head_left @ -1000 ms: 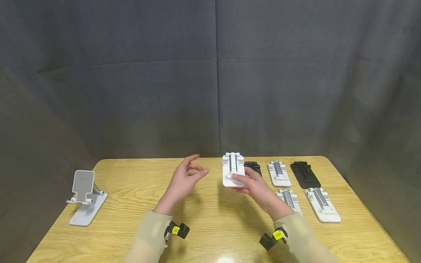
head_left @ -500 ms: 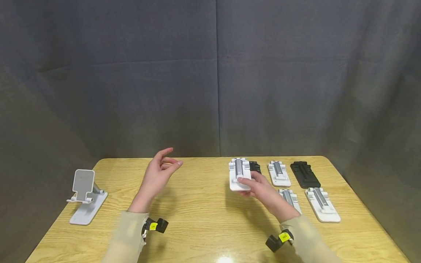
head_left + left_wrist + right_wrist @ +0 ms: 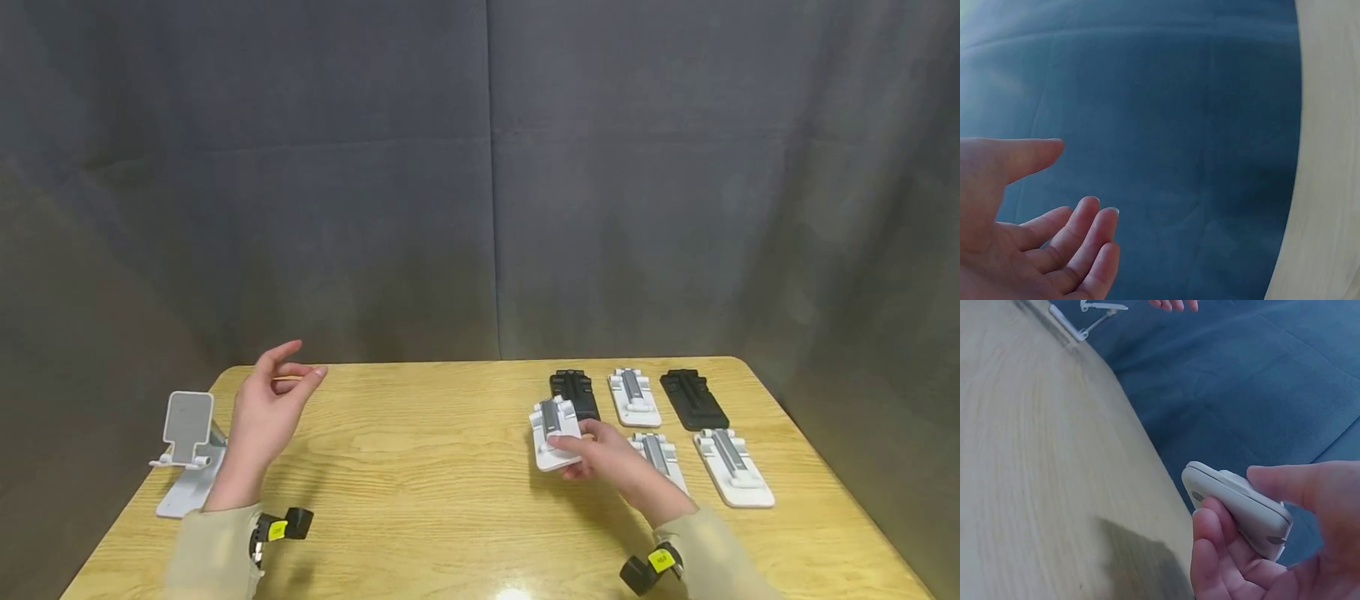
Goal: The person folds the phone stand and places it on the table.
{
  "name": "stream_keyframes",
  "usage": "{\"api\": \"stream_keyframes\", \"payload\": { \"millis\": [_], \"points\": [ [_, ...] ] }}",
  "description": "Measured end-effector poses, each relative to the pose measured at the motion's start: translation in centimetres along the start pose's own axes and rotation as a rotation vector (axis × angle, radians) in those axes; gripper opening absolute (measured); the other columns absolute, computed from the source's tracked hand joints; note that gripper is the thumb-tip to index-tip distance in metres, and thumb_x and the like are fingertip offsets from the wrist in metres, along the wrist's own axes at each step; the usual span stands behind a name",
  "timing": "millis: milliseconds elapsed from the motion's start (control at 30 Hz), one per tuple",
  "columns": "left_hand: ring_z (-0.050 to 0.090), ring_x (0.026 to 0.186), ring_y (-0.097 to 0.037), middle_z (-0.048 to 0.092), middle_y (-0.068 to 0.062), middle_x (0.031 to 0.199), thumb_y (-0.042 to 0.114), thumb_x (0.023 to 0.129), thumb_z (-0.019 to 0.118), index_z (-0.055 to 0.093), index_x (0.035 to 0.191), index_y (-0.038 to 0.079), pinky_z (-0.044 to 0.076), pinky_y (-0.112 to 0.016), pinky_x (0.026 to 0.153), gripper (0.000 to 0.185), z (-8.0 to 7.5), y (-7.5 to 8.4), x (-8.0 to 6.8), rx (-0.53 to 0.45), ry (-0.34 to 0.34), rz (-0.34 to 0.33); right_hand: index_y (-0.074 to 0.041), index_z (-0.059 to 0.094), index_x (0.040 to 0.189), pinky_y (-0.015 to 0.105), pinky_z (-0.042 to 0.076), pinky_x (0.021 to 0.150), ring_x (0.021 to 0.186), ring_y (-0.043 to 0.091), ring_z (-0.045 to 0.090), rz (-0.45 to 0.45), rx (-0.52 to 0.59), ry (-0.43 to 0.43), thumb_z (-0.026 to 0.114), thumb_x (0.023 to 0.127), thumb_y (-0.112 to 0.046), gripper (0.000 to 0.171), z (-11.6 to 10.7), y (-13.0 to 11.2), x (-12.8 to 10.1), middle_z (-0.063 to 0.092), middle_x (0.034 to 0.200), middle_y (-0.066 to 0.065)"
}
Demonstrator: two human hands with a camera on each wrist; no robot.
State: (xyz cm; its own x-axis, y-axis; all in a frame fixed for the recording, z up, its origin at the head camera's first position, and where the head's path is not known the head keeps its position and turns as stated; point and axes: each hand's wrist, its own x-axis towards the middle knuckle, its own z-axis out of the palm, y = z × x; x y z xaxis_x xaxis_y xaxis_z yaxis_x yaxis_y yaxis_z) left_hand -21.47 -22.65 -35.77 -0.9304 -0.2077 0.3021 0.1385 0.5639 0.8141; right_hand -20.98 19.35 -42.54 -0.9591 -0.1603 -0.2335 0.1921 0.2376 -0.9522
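My right hand [image 3: 611, 460] grips a folded white phone stand [image 3: 556, 435] by its right side, thumb on top and fingers beneath. In the right wrist view the stand's pale underside edge [image 3: 1235, 497] shows, held above the tabletop with a shadow below. My left hand [image 3: 266, 408] is raised over the table's left side, fingers loosely bent and holding nothing; the left wrist view shows its palm and spread thumb. Just behind that wrist stands an unfolded white phone stand [image 3: 187, 425] with a grey pad, its base partly hidden by the forearm.
On the right of the wooden table [image 3: 420, 500] lie more folded stands: a black one [image 3: 573, 390] behind the held stand, a white one [image 3: 634, 398], another black one [image 3: 693, 398], and two white ones [image 3: 731, 468] nearer, one partly behind my right hand. A grey curtain [image 3: 360, 208] hangs behind.
My left hand has moved far left, from mid-table to beside the unfolded stand. My right hand has brought the folded phone stand slightly right and nearer, tilting it and uncovering the black stand behind.
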Motion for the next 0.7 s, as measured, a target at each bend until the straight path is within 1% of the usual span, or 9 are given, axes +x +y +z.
{"api": "stream_keyframes", "payload": {
  "millis": [67,133,167,233,333,400,500,600,700],
  "points": [
    [0.061,0.093,-0.005,0.066,-0.012,0.116,0.038,0.100,0.066,0.047,0.151,0.010,0.044,-0.025,0.075,0.061,-1.1,-0.4,0.0,0.013,0.049,-0.016,0.012,0.048,0.121,0.032,0.057,0.067,0.064,0.019,0.067,0.002,-0.008,-0.009,0.070,0.096,-0.021,0.047,-0.2,0.5,-0.3,0.071,0.083,0.011],
    [0.059,0.092,-0.004,0.065,-0.013,0.117,0.038,0.100,0.066,0.048,0.151,0.011,0.043,-0.024,0.075,0.060,-2.3,-0.8,0.0,0.029,0.102,-0.029,0.011,0.048,0.119,0.031,0.057,0.065,0.062,0.018,0.067,0.008,-0.017,-0.017,0.071,0.096,-0.021,0.046,-0.3,1.0,-0.5,0.071,0.081,0.011],
    [0.059,0.093,-0.006,0.065,-0.012,0.117,0.037,0.100,0.066,0.049,0.150,0.011,0.043,-0.024,0.077,0.059,-2.8,-0.9,0.0,0.044,0.135,-0.033,0.011,0.049,0.119,0.032,0.057,0.065,0.062,0.018,0.067,0.010,-0.018,-0.021,0.071,0.096,-0.021,0.045,-0.4,1.2,-0.7,0.071,0.080,0.011],
    [0.059,0.101,-0.015,0.065,-0.013,0.119,0.036,0.100,0.065,0.050,0.150,0.012,0.041,-0.029,0.082,0.057,-3.9,-1.3,0.0,0.095,0.199,-0.034,0.011,0.049,0.117,0.032,0.057,0.065,0.062,0.018,0.067,0.019,-0.014,-0.031,0.071,0.096,-0.021,0.044,-0.6,1.5,-0.9,0.071,0.080,0.012],
    [0.056,0.113,-0.031,0.063,-0.016,0.123,0.031,0.100,0.066,0.051,0.148,0.010,0.038,-0.043,0.093,0.055,-5.3,-2.1,0.1,0.155,0.286,-0.026,0.010,0.050,0.114,0.032,0.057,0.066,0.063,0.017,0.066,0.031,-0.022,-0.039,0.071,0.096,-0.023,0.043,-0.9,1.7,-1.1,0.071,0.081,0.012],
    [0.052,0.119,-0.038,0.060,-0.019,0.126,0.026,0.099,0.066,0.051,0.148,0.007,0.035,-0.053,0.096,0.055,-6.1,-2.6,0.2,0.177,0.326,-0.028,0.009,0.050,0.112,0.032,0.057,0.066,0.064,0.017,0.066,0.034,-0.031,-0.040,0.071,0.096,-0.023,0.042,-1.1,1.9,-1.3,0.071,0.080,0.012],
    [0.042,0.128,-0.042,0.051,-0.024,0.136,0.025,0.099,0.065,0.046,0.150,0.002,0.028,-0.059,0.103,0.059,-7.3,-3.5,0.4,0.197,0.344,-0.071,0.009,0.051,0.110,0.032,0.058,0.065,0.064,0.018,0.067,0.029,-0.052,-0.045,0.071,0.096,-0.023,0.041,-1.3,2.1,-1.4,0.070,0.080,0.012],
    [0.029,0.136,-0.046,0.037,-0.029,0.147,0.027,0.101,0.060,0.036,0.154,-0.002,0.022,-0.061,0.108,0.065,-8.2,-4.4,0.5,0.211,0.330,-0.163,0.007,0.052,0.107,0.033,0.058,0.064,0.064,0.018,0.068,0.022,-0.088,-0.062,0.070,0.096,-0.024,0.038,-1.4,2.4,-1.5,0.071,0.078,0.012],
    [0.019,0.141,-0.050,0.025,-0.032,0.154,0.029,0.103,0.052,0.023,0.157,-0.006,0.018,-0.063,0.111,0.070,-8.5,-5.4,0.7,0.213,0.285,-0.262,0.006,0.052,0.105,0.035,0.058,0.062,0.064,0.020,0.068,0.013,-0.133,-0.068,0.069,0.097,-0.024,0.035,-1.5,2.7,-1.4,0.071,0.078,0.012]
  ]
}}
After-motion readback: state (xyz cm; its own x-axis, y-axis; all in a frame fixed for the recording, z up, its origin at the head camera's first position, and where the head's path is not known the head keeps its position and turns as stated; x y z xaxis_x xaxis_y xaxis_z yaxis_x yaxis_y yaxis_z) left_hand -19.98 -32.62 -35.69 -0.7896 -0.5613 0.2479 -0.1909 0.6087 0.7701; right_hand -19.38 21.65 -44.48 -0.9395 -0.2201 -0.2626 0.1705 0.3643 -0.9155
